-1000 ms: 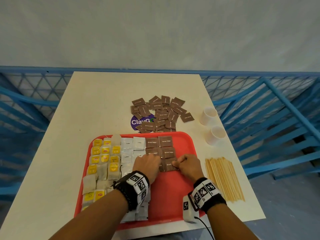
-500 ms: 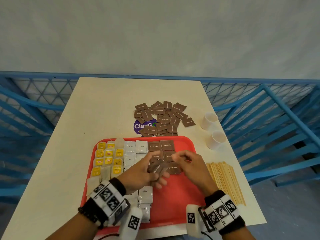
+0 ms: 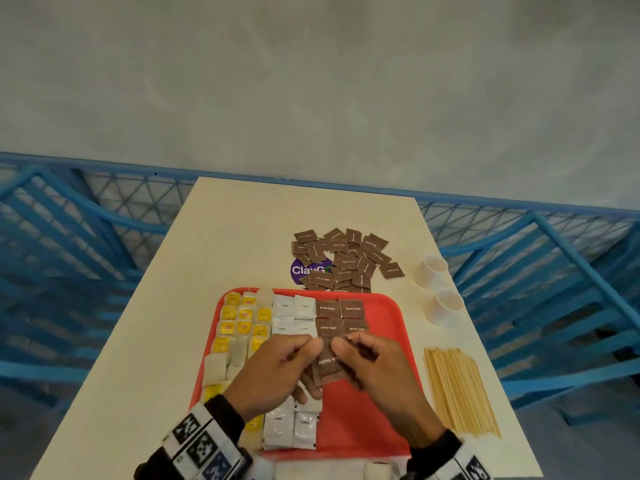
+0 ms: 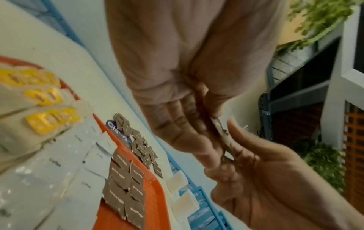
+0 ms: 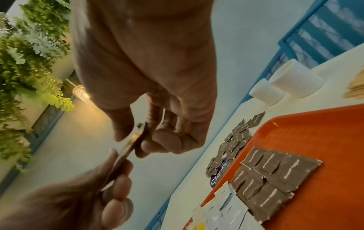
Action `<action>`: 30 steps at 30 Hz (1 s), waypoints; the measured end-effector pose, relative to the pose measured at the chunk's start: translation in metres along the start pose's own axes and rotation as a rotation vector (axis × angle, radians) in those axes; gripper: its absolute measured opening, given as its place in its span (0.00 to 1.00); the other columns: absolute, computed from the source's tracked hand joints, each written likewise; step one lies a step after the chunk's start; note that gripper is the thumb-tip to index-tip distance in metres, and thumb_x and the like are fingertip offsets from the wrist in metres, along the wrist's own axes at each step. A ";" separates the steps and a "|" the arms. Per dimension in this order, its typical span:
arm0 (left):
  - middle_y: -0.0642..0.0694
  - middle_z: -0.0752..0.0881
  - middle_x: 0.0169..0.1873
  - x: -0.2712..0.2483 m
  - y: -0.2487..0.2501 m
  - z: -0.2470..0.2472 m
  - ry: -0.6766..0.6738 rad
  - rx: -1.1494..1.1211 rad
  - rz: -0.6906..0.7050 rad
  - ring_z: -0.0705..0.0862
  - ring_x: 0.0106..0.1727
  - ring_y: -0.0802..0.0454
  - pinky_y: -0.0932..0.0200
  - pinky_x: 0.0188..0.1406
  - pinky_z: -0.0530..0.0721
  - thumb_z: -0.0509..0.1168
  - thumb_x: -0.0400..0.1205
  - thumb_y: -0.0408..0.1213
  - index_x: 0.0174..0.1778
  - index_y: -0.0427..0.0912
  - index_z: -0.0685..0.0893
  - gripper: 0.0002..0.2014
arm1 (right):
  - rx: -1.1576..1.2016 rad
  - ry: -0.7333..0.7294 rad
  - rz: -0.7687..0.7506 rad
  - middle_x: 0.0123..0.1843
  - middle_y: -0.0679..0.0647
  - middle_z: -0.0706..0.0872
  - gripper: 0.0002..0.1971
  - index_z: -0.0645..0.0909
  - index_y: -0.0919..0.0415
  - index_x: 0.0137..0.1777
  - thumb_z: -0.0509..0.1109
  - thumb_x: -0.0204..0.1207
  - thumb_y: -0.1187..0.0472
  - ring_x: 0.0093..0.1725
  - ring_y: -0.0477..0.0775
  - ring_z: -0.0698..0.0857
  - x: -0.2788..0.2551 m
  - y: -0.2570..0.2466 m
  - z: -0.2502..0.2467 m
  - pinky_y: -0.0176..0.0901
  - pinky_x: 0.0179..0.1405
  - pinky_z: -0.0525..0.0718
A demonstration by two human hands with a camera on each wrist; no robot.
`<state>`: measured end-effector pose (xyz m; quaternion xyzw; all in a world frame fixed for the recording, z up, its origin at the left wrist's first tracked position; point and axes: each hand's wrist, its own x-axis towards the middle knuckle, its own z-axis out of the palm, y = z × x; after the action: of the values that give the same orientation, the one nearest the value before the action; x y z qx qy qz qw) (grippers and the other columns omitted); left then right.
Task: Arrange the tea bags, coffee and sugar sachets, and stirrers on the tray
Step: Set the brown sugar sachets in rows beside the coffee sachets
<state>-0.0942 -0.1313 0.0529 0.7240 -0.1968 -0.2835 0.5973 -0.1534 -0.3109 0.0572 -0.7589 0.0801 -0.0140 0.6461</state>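
1. My left hand (image 3: 277, 368) and right hand (image 3: 374, 372) are both raised above the red tray (image 3: 374, 306), meeting over its middle.
2. Both pinch the same small stack of brown sugar sachets (image 3: 327, 367): thumb + fingertips of each hand curled on its top edge, stack hanging upright btwn them, clear of the tray.
3. On the tray, far end: yellow tea bags (image 3: 242, 317) at left, white coffee sachets (image 3: 294, 308) next to them, then laid brown sugar sachets (image 3: 341, 317) in rows, edges touching.
4. More white coffee sachets (image 3: 291, 427) lie at the near edge, below my left hand.
5. Loose pile of brown sachets (image 3: 346, 261) sits on the table (image 3: 221, 254) just beyond the tray.
6. Wooden stirrers (image 3: 459, 391) lie on the table right of the tray; two white cups (image 3: 438, 289) on their sides beyond them.
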 end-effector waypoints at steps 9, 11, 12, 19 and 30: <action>0.41 0.89 0.31 -0.016 -0.003 -0.002 0.009 -0.096 0.074 0.87 0.30 0.43 0.59 0.24 0.81 0.57 0.89 0.44 0.33 0.48 0.86 0.20 | 0.256 0.066 0.284 0.47 0.76 0.88 0.29 0.89 0.68 0.51 0.65 0.80 0.39 0.36 0.57 0.79 -0.005 0.007 0.011 0.44 0.31 0.71; 0.40 0.89 0.32 -0.017 -0.006 -0.002 0.046 -0.162 0.078 0.87 0.31 0.44 0.58 0.24 0.81 0.58 0.87 0.45 0.35 0.46 0.86 0.18 | 0.325 0.088 0.310 0.41 0.69 0.88 0.31 0.89 0.69 0.48 0.64 0.77 0.36 0.32 0.54 0.81 -0.007 0.006 0.005 0.44 0.30 0.73; 0.39 0.89 0.33 -0.018 -0.007 -0.002 0.075 -0.196 0.077 0.87 0.31 0.43 0.58 0.23 0.80 0.58 0.87 0.45 0.35 0.46 0.86 0.18 | 0.331 0.065 0.297 0.39 0.64 0.89 0.30 0.89 0.66 0.48 0.63 0.77 0.36 0.31 0.52 0.81 -0.009 0.004 0.004 0.43 0.29 0.74; 0.34 0.91 0.40 -0.023 -0.020 0.010 -0.101 -0.169 -0.096 0.89 0.36 0.43 0.57 0.31 0.84 0.60 0.89 0.44 0.44 0.34 0.89 0.19 | 0.189 0.102 0.080 0.33 0.54 0.88 0.15 0.90 0.63 0.41 0.72 0.78 0.51 0.33 0.48 0.82 -0.019 0.004 0.013 0.35 0.30 0.78; 0.38 0.92 0.37 -0.007 -0.026 0.008 0.082 -0.081 -0.151 0.89 0.35 0.49 0.60 0.32 0.84 0.73 0.81 0.37 0.43 0.36 0.90 0.07 | -0.197 -0.192 0.079 0.38 0.70 0.88 0.29 0.84 0.71 0.42 0.63 0.84 0.41 0.34 0.58 0.88 -0.011 0.023 -0.006 0.51 0.33 0.81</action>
<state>-0.1062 -0.1274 0.0277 0.7229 -0.1055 -0.3055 0.6107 -0.1675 -0.3183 0.0364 -0.8127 0.0486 0.0920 0.5733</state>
